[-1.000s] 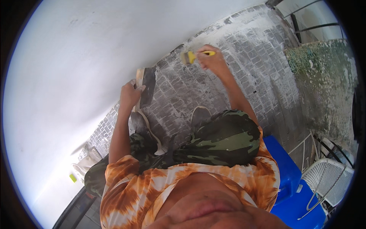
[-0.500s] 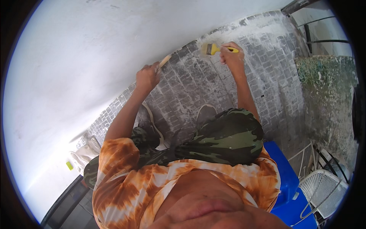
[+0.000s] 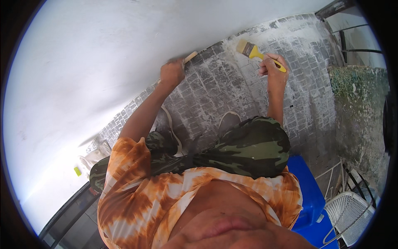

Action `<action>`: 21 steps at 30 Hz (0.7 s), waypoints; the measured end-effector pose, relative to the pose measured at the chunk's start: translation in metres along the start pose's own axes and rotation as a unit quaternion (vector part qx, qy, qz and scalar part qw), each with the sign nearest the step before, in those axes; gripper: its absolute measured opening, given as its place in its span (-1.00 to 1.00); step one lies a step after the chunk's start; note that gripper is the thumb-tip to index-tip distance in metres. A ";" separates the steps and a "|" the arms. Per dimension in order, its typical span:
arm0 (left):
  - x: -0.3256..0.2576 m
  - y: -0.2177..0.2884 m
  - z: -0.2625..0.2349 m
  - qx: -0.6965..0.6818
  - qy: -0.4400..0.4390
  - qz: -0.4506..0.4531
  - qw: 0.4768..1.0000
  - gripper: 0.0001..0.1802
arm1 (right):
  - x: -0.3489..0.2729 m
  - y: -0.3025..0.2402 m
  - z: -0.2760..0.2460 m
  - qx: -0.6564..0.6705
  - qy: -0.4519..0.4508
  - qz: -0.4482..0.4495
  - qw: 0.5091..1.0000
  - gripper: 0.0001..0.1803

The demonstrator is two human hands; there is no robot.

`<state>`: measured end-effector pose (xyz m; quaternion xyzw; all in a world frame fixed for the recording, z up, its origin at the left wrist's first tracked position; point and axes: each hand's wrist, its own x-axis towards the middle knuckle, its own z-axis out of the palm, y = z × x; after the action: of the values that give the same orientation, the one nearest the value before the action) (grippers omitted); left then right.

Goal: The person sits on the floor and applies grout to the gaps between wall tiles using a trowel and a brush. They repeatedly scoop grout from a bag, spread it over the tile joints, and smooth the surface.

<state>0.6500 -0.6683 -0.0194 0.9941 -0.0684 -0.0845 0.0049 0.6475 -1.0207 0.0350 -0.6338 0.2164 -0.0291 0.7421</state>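
Note:
My right hand (image 3: 273,69) grips the yellow handle of a flat paintbrush (image 3: 256,53). Its pale bristles point up and left over the dusty grey block-patterned floor (image 3: 219,91); whether they touch it I cannot tell. Close to the foot of the white wall (image 3: 124,45), my left hand (image 3: 172,74) is closed round a pale wooden stick-like handle (image 3: 190,57). One end sticks out to the right of the fist, and the rest is hidden by the hand. White powder (image 3: 286,35) coats the floor beyond the paintbrush.
Behind my right side is a blue plastic thing (image 3: 306,191), with a white mesh rack (image 3: 350,213) beside it. A mossy low wall (image 3: 358,116) bounds the right. A crumpled pale cloth (image 3: 97,157) lies by the wall at left, near a small yellow-green object (image 3: 77,171).
My right hand has moved right and a little nearer, and the paintbrush now slants up to the left. My left hand has shifted right and farther along the wall with the wooden handle.

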 end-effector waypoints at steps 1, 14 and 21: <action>0.005 0.006 0.005 -0.004 0.026 0.033 0.999 -0.70 | 0.000 -0.001 0.000 0.005 -0.002 -0.004 1.000 -0.81; 0.021 0.026 0.019 -0.052 0.160 0.085 0.982 -0.70 | -0.005 -0.007 -0.011 0.034 0.026 -0.005 0.999 -0.81; 0.027 0.021 0.018 -0.010 0.157 0.055 0.986 -0.81 | -0.004 -0.005 -0.017 0.057 0.049 0.003 0.997 -0.81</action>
<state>0.6709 -0.6924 -0.0418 0.9896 -0.1210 0.0722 0.0300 0.6388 -1.0362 0.0392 -0.5879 0.2523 -0.0705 0.7653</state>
